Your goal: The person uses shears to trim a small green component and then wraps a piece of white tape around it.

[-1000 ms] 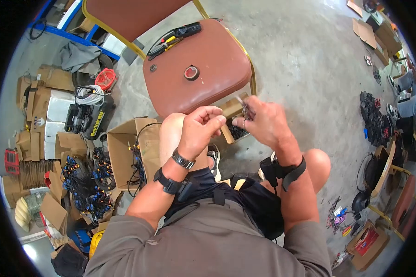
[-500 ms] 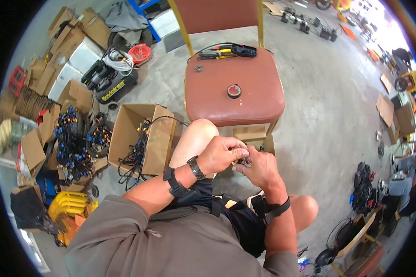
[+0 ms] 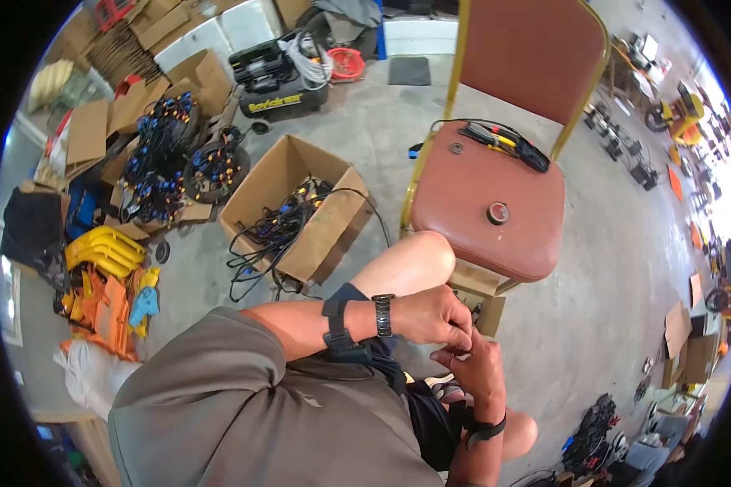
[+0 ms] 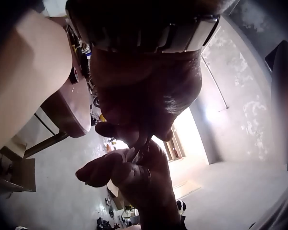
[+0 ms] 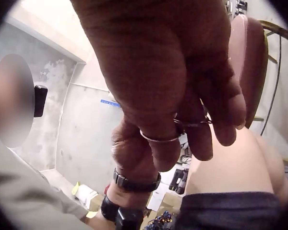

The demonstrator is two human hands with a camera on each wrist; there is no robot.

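Both hands meet in front of the seated person's raised knee in the head view. The left hand (image 3: 434, 316), with a metal watch above it, pinches at the fingertips of the right hand (image 3: 481, 369). Between the right fingers in the right wrist view runs a thin, shiny wire-like piece (image 5: 194, 122); most of it is hidden by the fingers, and I cannot tell its kind. A thin ring (image 5: 158, 139) circles one right finger. Just beyond the hands stands a chair with a reddish-brown seat (image 3: 463, 195), bearing a small tape roll (image 3: 498, 213).
Also on the seat lie a small dark ring (image 3: 456, 148) and a bundle of black, yellow and red tools (image 3: 508, 146). A small carton (image 3: 475, 280) sits beneath its front edge. Left, an open cardboard box (image 3: 333, 231) holds tangled black cables; behind it stands a black compressor (image 3: 280, 101).
The hands, apart a second ago with a small metallic thing in the right one, have come together at the fingertips. The head view has turned left, shifting the chair rightward.
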